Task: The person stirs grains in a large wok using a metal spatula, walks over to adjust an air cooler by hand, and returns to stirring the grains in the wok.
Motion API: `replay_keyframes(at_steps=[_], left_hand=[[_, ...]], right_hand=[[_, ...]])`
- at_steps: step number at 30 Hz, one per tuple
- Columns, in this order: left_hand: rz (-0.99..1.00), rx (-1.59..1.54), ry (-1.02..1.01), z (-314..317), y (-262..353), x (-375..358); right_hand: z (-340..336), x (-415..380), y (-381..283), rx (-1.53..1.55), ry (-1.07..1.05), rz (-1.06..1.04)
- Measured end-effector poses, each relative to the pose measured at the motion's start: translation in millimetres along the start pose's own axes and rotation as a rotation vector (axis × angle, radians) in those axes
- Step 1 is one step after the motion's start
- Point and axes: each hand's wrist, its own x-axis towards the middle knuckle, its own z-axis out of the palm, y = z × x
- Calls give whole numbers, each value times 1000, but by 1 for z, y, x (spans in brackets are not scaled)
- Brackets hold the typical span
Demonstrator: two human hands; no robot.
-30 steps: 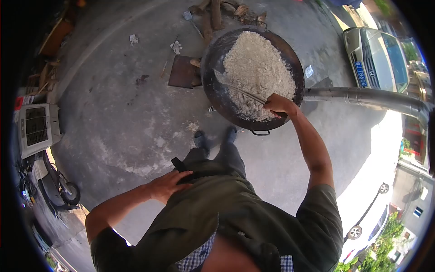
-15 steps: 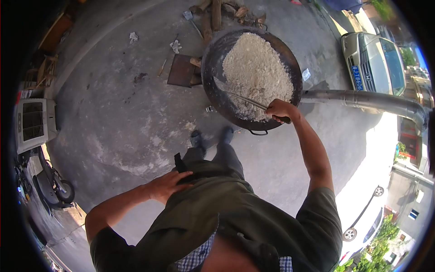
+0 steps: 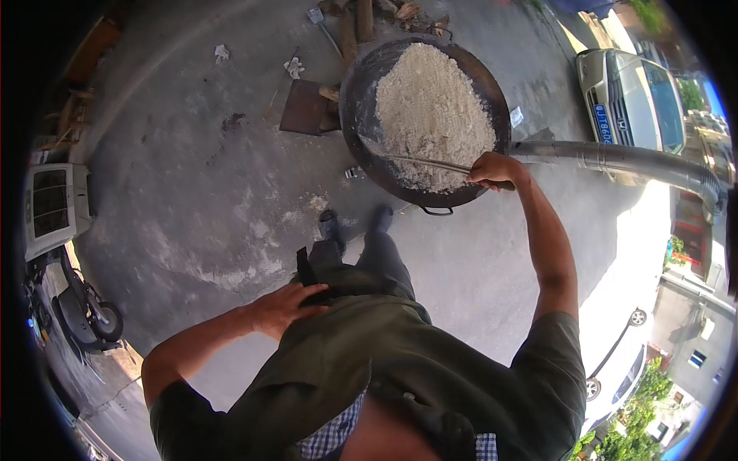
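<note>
Outdr yard; pkd car, concr. ground

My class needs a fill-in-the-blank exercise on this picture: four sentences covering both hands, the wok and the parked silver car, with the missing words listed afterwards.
1. The gripping hand, closed on the long tool, is the person's ____ hand.
2. The resting hand, at the waist, is the person's ____ hand.
3. The wok holding the pale, crumbly heap is ____ in shape.
4. The number plate on the silver car has a ____ background.

Missing words: right; left; round; blue.
</note>
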Motion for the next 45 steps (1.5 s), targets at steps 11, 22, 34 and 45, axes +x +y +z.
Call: replay_keyframes(at_steps=[11, 22, 34, 45], left_hand=[[-128, -60, 160, 52, 29, 13], [-252, -29, 386, 158, 90, 146], [-398, 13, 576, 265, 167, 253], [-500, -83, 635, 307, 188, 222]], right_hand=[[-78, -16, 9, -314, -206, 91], [46, 69, 81, 943, -31, -202], [152, 96, 89, 1361, -309, -203], [181, 68, 92, 1325, -98, -265]])
